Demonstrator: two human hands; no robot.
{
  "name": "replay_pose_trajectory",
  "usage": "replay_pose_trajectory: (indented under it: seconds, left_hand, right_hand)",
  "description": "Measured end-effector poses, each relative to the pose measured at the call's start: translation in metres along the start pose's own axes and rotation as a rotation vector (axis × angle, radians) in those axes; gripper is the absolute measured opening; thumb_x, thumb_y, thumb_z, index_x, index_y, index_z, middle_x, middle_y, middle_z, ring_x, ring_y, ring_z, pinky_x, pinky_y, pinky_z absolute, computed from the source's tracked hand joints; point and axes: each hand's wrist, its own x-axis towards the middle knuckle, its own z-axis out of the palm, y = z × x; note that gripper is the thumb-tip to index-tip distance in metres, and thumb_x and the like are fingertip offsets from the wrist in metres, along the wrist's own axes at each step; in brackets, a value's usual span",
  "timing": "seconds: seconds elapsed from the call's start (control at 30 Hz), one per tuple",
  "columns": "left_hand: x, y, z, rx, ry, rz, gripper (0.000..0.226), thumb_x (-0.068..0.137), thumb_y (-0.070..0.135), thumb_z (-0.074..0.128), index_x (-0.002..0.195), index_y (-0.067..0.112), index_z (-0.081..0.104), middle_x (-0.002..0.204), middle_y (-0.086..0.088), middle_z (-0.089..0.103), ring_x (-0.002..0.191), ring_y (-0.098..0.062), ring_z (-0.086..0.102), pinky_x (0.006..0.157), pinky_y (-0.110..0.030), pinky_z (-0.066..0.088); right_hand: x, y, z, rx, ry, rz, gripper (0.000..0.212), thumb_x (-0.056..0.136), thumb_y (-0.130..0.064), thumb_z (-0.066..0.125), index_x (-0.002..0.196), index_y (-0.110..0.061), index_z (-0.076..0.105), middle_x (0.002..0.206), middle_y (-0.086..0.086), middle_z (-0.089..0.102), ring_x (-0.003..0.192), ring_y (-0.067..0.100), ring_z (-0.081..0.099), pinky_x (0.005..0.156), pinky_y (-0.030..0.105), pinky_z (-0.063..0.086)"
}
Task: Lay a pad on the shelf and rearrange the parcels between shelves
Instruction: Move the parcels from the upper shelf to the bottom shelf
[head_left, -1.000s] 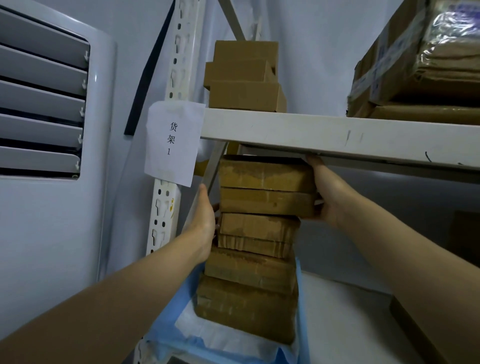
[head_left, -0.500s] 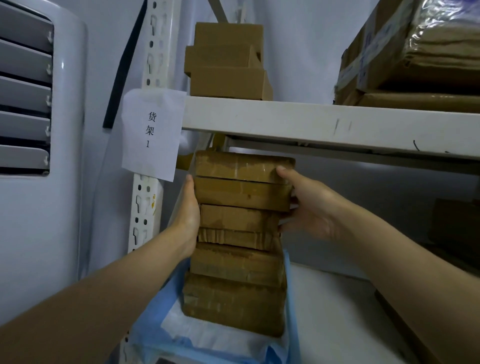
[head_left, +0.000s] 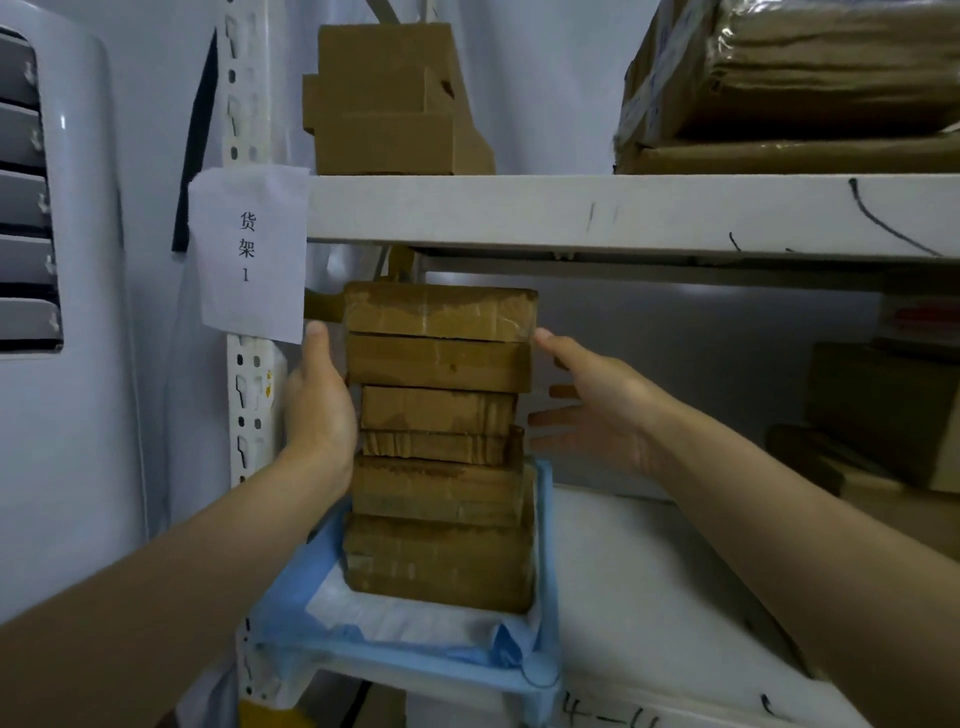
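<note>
A tall stack of several brown cardboard parcels (head_left: 439, 447) stands on a blue and white pad (head_left: 400, 631) at the left end of the lower white shelf (head_left: 649, 597). My left hand (head_left: 319, 410) lies flat against the stack's left side, fingers straight. Just right of the stack, my right hand (head_left: 587, 410) is spread; its thumb tip reaches the top parcel's corner and the fingers stand a little apart from the boxes. Three more parcels (head_left: 389, 104) are stacked on the upper shelf (head_left: 623, 213).
Large wrapped cartons (head_left: 800, 83) fill the upper shelf's right side. Dark boxes (head_left: 878, 426) sit at the far right of the lower shelf. A paper label (head_left: 249, 254) hangs on the perforated upright (head_left: 252, 395). An air conditioner unit (head_left: 52, 260) stands left.
My right hand has let go of the stack's right side and opened, fingers now slightly off the boxes. The left hand stays against the left side. The camera moved closer.
</note>
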Motion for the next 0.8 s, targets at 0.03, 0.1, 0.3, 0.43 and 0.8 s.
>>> replay_pose_trajectory:
  seconds: [0.03,0.1,0.3,0.43,0.8]
  left_hand:
    - [-0.006,0.000,0.000,0.045,0.047,0.065,0.053,0.101,0.060,0.033,0.132,0.025,0.058,0.114,0.010,0.065,0.102,-0.005,0.059,0.084,-0.024,0.045]
    - [-0.020,0.000,0.003,0.140,0.107,0.213,0.054,0.098,0.056,0.038,0.132,0.020,0.059,0.123,0.003,0.063,0.117,-0.014,0.056,0.103,-0.034,0.043]
    - [-0.094,0.010,0.043,0.283,0.043,0.600,0.014,0.098,0.024,0.052,0.111,0.027,0.056,0.121,-0.002,0.050,0.109,-0.011,0.051,0.086,-0.008,0.040]
    - [-0.145,0.002,0.088,0.255,-0.154,0.543,0.017,0.097,0.015,0.055,0.097,0.031,0.057,0.117,-0.010,0.057,0.090,-0.001,0.053,0.078,-0.006,0.042]
    - [-0.200,-0.043,0.203,0.207,-0.518,-0.087,0.011,0.099,0.017,0.056,0.090,0.021,0.062,0.092,-0.002,0.060,0.093,-0.020,0.059,0.086,-0.039,0.050]
  right_hand:
    - [-0.005,0.002,-0.004,-0.005,0.011,0.008,0.024,0.101,-0.049,0.051,0.092,-0.027,0.055,0.117,0.004,0.056,0.094,0.028,0.062,0.074,0.040,0.055]
    - [-0.015,0.008,-0.013,0.017,0.041,0.024,0.022,0.099,-0.049,0.055,0.093,-0.027,0.055,0.131,0.007,0.051,0.092,0.029,0.063,0.070,0.039,0.056]
    - [-0.056,0.030,-0.053,0.048,0.106,0.038,0.032,0.099,-0.041,0.059,0.121,-0.020,0.051,0.102,0.006,0.060,0.090,0.030,0.066,0.089,0.047,0.056]
    - [-0.091,0.051,-0.090,0.031,0.187,0.030,0.051,0.098,-0.034,0.063,0.140,-0.010,0.048,0.112,0.013,0.060,0.094,0.037,0.070,0.079,0.047,0.060]
    - [-0.181,0.063,-0.221,-0.018,0.606,-0.074,0.025,0.101,-0.028,0.057,0.111,-0.007,0.068,0.088,0.009,0.066,0.081,0.024,0.067,0.082,0.039,0.058]
